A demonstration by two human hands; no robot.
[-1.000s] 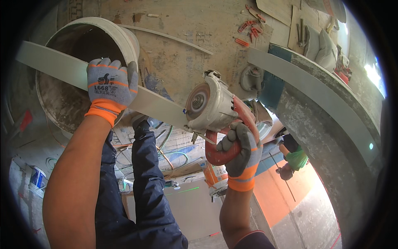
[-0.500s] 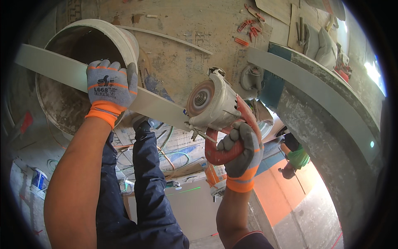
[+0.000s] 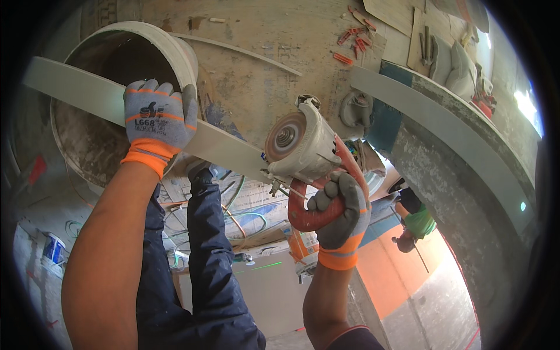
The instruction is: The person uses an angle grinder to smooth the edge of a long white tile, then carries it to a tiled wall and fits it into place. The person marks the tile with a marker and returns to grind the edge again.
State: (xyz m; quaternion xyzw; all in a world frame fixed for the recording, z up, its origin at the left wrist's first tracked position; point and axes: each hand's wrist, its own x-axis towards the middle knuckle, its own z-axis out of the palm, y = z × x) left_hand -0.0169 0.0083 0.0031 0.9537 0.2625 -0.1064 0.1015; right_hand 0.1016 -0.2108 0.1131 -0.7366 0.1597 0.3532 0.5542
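Note:
My left hand [image 3: 156,119], in a grey and orange work glove, is closed over a long pale strip of tile [image 3: 224,147]. The strip lies slantwise across the mouth of a big round bucket [image 3: 189,55], its far-left end reaching past the rim. In my right hand [image 3: 338,201], gloved alike, is the red loop handle of a power saw [image 3: 312,146]. Its round disc [image 3: 285,137] faces up and left, and the front of the tool meets the right end of the strip. Whether the disc is spinning cannot be told.
A long curved pale slab [image 3: 449,119] rests on the grey ledge at the right. Red clips [image 3: 343,58] lie scattered on the dusty board. Hoses [image 3: 236,192] run near my legs. A person in green [image 3: 419,223] bends down at the right. A blue-white tub [image 3: 53,248] stands at left.
Hardly anything differs. The saw and the strip sit almost as before against each other, and both hands keep their hold. The whole view has shifted very slightly.

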